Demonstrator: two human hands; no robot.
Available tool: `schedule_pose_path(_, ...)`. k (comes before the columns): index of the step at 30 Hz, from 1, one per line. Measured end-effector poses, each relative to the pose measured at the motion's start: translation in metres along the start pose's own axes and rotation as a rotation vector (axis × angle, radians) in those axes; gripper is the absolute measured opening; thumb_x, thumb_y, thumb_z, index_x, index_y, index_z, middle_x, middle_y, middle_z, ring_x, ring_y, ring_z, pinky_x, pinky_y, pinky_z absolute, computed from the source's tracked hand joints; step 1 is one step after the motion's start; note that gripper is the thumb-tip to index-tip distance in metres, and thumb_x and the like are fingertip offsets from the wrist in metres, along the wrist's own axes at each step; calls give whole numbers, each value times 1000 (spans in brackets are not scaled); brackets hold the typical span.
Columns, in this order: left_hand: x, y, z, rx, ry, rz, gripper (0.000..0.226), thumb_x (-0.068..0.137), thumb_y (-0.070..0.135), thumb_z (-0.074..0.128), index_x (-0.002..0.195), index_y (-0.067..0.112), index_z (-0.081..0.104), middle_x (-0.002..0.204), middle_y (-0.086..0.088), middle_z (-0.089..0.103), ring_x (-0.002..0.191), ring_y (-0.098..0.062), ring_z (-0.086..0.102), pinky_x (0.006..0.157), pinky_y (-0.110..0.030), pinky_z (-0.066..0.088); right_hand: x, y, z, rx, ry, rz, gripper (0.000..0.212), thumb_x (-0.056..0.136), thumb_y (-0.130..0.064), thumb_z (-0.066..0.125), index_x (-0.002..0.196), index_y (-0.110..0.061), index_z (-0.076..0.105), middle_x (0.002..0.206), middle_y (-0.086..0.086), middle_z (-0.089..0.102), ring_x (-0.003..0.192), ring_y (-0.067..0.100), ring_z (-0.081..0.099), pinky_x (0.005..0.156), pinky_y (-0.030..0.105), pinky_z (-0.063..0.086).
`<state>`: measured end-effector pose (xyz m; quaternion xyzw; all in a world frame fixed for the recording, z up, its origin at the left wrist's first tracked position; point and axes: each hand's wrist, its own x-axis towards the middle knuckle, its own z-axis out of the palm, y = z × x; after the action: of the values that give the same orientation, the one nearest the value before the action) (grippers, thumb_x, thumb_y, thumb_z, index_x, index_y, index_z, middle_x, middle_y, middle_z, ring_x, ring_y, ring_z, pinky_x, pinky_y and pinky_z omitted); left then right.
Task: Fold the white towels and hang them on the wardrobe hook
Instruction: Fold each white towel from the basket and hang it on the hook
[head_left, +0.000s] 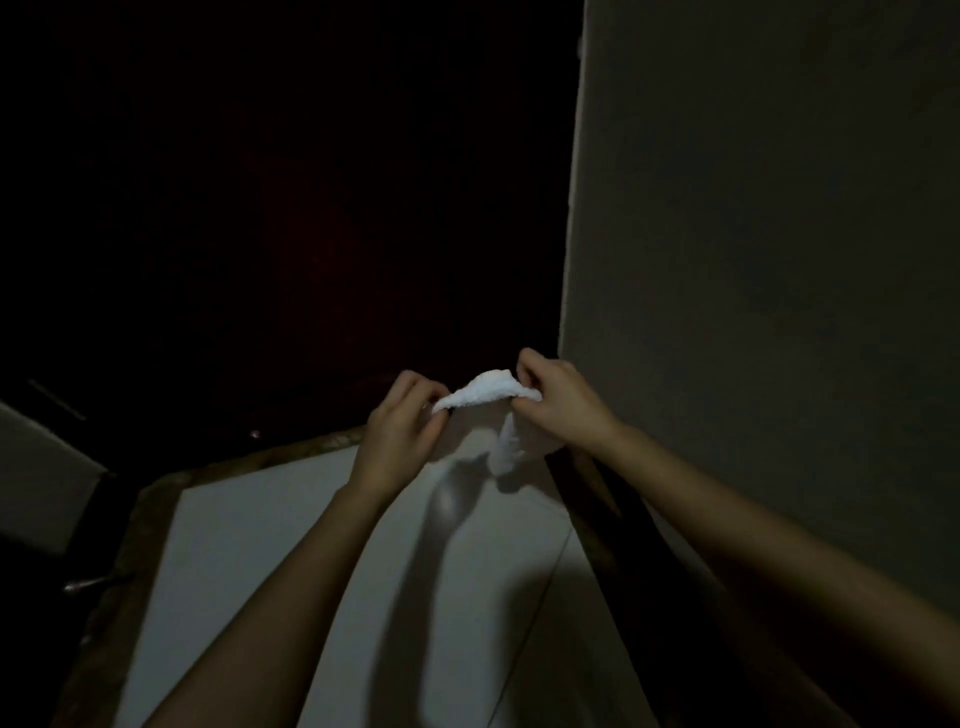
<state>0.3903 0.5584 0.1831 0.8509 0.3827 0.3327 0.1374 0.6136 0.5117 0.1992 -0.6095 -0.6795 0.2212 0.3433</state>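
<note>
White towel (485, 389), bunched into a short band and held in the air between my hands: my left hand (402, 426) pinches its left end and my right hand (556, 400) pinches its right end, fingers curled, with a loose tail hanging below the right-hand grip. It hangs above the far right corner of a pale surface (260, 545) edged by a brown border (291, 452). A pale upright panel (753, 260) stands just right of my right hand; the space beyond is too dark to read.

The white towel (485, 391) is small and fluffy. It is stretched in the air between the left hand (402, 423) and the right hand (558, 400), and one end hangs down.
</note>
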Motion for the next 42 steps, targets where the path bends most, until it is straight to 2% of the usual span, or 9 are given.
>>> schedule_pose_path(6,70,66,-186,-163,70,-138,15,88,11,63,91,25,59,91,15,60,86,0,58,72,-12,42,55,-170,-106,86,-3,-116,26,89,-16,61,109,-22,45,74,-5,52,61,4,50,53,17,37)
schedule_pose_path(14,134,201,-453,-399,438,-335,9,82,4,70,91,5,70,92,12,66,88,9,61,78,-6,43,91,-401,-245,98,-114,-225,45,88,-22,69,130,-34,56,68,-3,57,58,3,50,55,15,36)
schedule_pose_path(17,139,247,-552,-356,464,-343,10,82,4,71,89,12,70,91,13,67,88,7,61,80,-9,43,93,-488,-288,98,-199,-314,52,89,-19,68,133,-41,54,101,-5,70,82,5,62,73,21,46)
schedule_pose_path(20,137,289,-645,-304,509,-361,18,80,1,72,85,19,70,87,10,68,85,5,62,81,-11,44,92,-568,-326,55,-302,-389,67,90,-11,62,141,-49,41,136,-19,52,108,1,60,87,10,46)
schedule_pose_path(25,110,352,-769,-203,626,-403,16,79,-2,71,85,13,70,84,7,69,80,3,63,76,-12,46,76,-667,-356,30,-321,-400,58,96,-13,49,140,-50,40,113,10,70,77,34,67,72,49,56)
schedule_pose_path(27,92,375,-805,-117,660,-431,17,79,-2,69,85,14,70,83,9,69,80,4,63,76,-11,46,64,-701,-362,102,-313,-453,56,96,-13,53,137,-50,45,115,-1,70,75,28,68,69,46,56)
schedule_pose_path(31,39,411,-847,17,762,-522,15,79,0,68,81,14,70,81,6,69,78,2,62,75,-12,47,47,-753,-369,339,-360,-511,52,93,-6,59,130,-42,55,131,-1,62,110,4,61,92,19,51)
schedule_pose_path(36,-43,461,-840,118,859,-709,12,81,8,70,81,19,72,82,7,70,79,5,62,72,-12,47,5,-803,-352,469,-427,-478,35,89,8,50,86,-18,73,63,-2,62,49,4,42,50,19,31)
schedule_pose_path(42,-129,526,-826,25,995,-818,18,81,13,72,76,31,71,82,14,70,79,2,64,64,-9,46,-89,-865,-330,540,-736,-509,14,83,8,64,85,-6,65,62,-10,60,52,-6,50,53,12,39)
